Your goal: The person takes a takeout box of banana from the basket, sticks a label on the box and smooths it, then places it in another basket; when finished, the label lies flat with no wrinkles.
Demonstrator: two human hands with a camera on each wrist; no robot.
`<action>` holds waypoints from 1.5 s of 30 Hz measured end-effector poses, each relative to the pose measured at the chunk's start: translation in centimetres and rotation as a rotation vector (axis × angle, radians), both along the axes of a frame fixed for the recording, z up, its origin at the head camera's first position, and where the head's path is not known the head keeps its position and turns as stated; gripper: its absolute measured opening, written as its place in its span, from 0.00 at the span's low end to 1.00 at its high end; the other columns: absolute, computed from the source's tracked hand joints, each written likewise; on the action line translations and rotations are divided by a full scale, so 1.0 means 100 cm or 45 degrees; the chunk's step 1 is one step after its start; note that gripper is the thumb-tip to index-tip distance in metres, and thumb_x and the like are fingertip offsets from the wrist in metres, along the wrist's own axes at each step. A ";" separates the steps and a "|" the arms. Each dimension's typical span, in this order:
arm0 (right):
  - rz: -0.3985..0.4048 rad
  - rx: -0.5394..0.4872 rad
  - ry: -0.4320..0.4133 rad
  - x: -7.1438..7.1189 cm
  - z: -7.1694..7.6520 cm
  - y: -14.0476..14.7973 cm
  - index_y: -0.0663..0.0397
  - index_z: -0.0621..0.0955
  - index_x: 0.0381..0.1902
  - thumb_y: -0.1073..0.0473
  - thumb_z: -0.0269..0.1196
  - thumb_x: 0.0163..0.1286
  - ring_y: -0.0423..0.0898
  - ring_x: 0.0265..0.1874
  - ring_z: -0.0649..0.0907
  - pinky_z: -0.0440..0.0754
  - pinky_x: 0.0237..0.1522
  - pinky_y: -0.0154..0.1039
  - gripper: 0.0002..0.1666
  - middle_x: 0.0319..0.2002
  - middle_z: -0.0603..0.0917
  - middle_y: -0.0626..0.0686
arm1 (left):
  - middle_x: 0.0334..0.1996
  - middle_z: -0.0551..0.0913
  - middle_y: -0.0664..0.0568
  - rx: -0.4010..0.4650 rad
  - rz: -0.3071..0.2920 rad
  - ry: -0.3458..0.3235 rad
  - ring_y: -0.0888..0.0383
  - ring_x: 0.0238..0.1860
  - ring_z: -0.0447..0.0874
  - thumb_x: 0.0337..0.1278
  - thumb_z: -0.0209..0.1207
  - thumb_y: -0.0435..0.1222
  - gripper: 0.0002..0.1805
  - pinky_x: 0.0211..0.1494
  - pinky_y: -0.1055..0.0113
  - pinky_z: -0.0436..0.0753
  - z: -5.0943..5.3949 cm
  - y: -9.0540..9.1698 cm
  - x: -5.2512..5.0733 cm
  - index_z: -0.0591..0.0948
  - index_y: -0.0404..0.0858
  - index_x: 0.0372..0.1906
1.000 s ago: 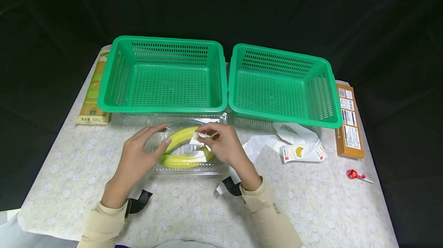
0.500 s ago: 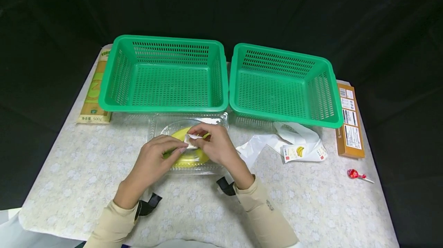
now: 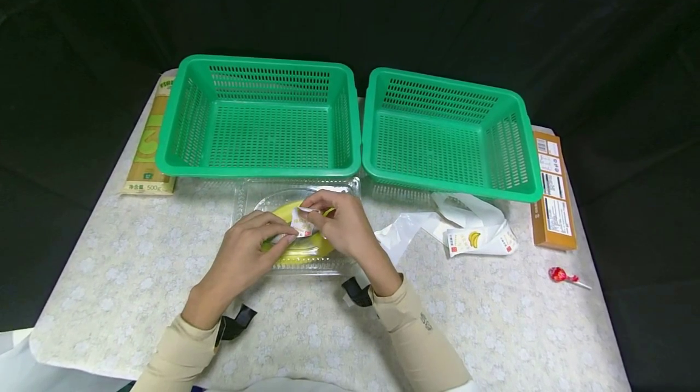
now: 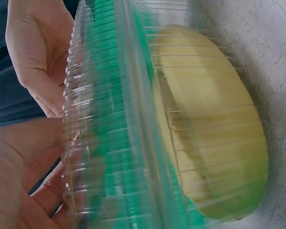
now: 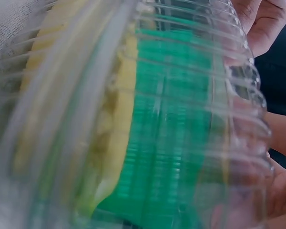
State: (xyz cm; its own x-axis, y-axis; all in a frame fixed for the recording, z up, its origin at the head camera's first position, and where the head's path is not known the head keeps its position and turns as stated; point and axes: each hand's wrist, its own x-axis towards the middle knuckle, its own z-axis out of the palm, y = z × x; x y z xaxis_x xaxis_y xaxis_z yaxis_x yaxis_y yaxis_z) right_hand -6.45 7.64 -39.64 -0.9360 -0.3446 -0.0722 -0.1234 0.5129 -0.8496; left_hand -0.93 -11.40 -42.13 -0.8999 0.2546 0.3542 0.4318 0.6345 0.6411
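Observation:
A clear plastic clamshell box (image 3: 242,206) holds yellow bananas (image 4: 214,119), greenish at one end. Above its lid, a small white label (image 3: 301,225) with fine print is stretched between both hands. The right hand (image 3: 343,222) pinches the label's upper right edge between thumb and forefinger. At the lower left corner of the label, the left hand (image 3: 248,249) pinches with thumb and forefinger. In the wrist views, the box's ribbed walls partly cover the fingers, and the label is hard to make out.
Two green baskets (image 3: 257,172) (image 3: 454,190) stand behind the box. At the left lies a noodle-like packet (image 3: 144,155); at the right, an orange-brown box (image 3: 551,197) and a red lollipop (image 3: 558,275). A white strip with banana-printed labels (image 3: 473,241) lies right of the hands.
The left hand has moved right from beside the lid to the label and now pinches its corner. The right hand has shifted slightly left, and the label's print now shows.

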 end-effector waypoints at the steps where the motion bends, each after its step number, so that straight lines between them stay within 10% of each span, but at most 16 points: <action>1: 0.000 0.003 0.001 0.000 0.000 0.000 0.53 0.88 0.38 0.61 0.69 0.66 0.42 0.31 0.85 0.84 0.40 0.36 0.04 0.33 0.91 0.50 | 0.35 0.89 0.55 0.004 0.001 0.008 0.57 0.42 0.84 0.52 0.73 0.34 0.04 0.45 0.59 0.82 0.000 0.000 0.000 0.91 0.42 0.35; 20: 0.000 0.001 -0.013 -0.001 -0.005 0.000 0.52 0.89 0.41 0.56 0.64 0.72 0.43 0.31 0.85 0.81 0.32 0.34 0.09 0.33 0.91 0.51 | 0.33 0.90 0.54 0.030 0.001 0.054 0.57 0.44 0.82 0.48 0.75 0.33 0.05 0.46 0.60 0.82 -0.004 0.001 0.001 0.91 0.41 0.33; 45: 0.013 0.132 0.239 -0.005 -0.013 -0.002 0.57 0.90 0.39 0.58 0.67 0.69 0.41 0.24 0.78 0.74 0.28 0.29 0.09 0.33 0.87 0.52 | 0.51 0.86 0.47 -0.023 0.008 0.060 0.49 0.55 0.80 0.49 0.74 0.32 0.05 0.57 0.53 0.80 -0.008 0.005 0.001 0.91 0.42 0.32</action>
State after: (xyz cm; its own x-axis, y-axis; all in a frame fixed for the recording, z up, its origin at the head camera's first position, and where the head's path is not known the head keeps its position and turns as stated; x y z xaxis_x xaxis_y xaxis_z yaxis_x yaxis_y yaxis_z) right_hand -6.96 7.44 -40.96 -0.9329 -0.3539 0.0672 -0.2799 0.5945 -0.7538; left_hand -0.85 -10.94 -42.98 -0.8839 0.2556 0.3917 0.4573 0.6483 0.6087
